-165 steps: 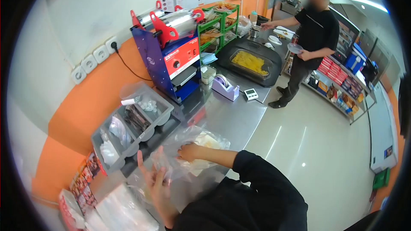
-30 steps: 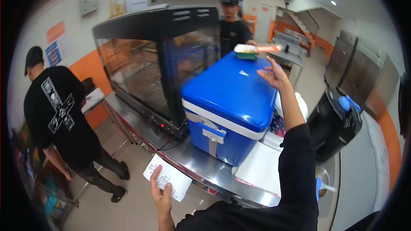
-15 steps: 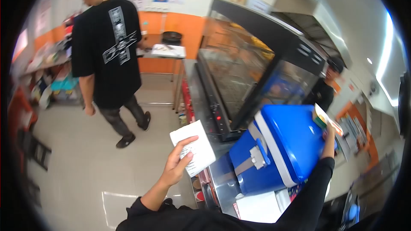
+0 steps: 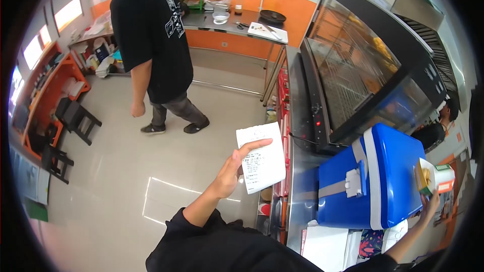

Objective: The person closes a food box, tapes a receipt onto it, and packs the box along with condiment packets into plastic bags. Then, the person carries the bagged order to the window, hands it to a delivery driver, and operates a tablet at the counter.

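Grip, right: right hand (image 4: 430,205) curled round the lower side of a food carton (image 4: 443,174), bearing it up; fingers partly hidden.
Grip, left: left hand (image 4: 227,177) closed on a printed receipt (image 4: 263,160) – one finger laid across the printed face, the rest behind the slip.
Carton, place: far right of the wearer's view, just beyond the lid side of the blue cooler (image 4: 338,179); touching the lid or only in front of it – can't tell from here.
Carton, axis: roughly crosswise in view, golden food pieces showing at the cooler end, white-and-orange flap pointing away to the right.
Nearer hand: the right, already on the carton; the left is well apart, with the cooler between them.
Receipt, axis: long side near upright, slightly tilted, print toward the wearer; it hangs clear of the metal desk (image 4: 304,184), on the floor side.
Cooler: on the desk, between receipt and carton, latch (image 4: 355,183) toward the left hand.
Cabinet: glass display cabinet (image 4: 353,65) beyond the cooler, on the same desk.
People: co-worker (image 4: 156,45) in black on the floor to the left, well apart; another person (image 4: 432,135) behind the cabinet, partly hidden, near the carton in view.
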The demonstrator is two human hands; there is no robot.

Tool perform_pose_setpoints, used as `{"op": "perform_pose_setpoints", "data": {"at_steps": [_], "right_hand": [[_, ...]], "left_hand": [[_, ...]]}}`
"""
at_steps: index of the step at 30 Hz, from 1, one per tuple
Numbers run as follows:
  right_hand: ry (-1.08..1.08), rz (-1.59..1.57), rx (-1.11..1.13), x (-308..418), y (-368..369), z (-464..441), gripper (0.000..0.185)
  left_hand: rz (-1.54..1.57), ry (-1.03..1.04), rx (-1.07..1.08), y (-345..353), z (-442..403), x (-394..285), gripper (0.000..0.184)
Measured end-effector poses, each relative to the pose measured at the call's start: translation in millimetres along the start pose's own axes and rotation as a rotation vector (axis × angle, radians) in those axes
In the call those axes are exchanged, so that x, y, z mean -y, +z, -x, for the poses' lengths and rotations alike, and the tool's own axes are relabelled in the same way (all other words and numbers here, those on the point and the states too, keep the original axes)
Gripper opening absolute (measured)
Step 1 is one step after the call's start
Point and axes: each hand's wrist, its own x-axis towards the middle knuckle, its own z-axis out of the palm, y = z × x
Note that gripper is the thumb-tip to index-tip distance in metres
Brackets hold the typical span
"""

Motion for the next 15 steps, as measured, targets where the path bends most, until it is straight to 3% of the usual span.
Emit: {"op": "perform_pose_setpoints", "data": {"at_steps": [6, 8, 10, 13, 15], "right_hand": [[-0.178, 0.087, -0.168, 108.3, 73.4, 171.3, 0.057], [-0.183, -0.003, -0.058, 128.9, 101.3, 208.8, 0.050], [-0.369, 0.211, -0.088, 195.4, 233.3, 327.5, 0.046], [-0.408, 0.338, -0.135, 183.2, 273.6, 354.9, 0.033], [-0.305, 0.247, -0.107, 173.8, 326.9, 362.5, 0.041]], "left_hand": [[-0.026, -0.067, -0.045, -63.4, -16.4, -7.2, 0.077], [-0.031, -0.082, -0.057, -97.4, -25.1, -13.2, 0.078], [-0.052, -0.040, -0.055, -138.7, -34.3, -18.2, 0.079], [-0.046, -0.062, -0.076, -208.3, -46.8, -37.4, 0.079], [-0.065, -0.081, -0.091, -252.1, -54.8, -54.1, 0.080]]}}
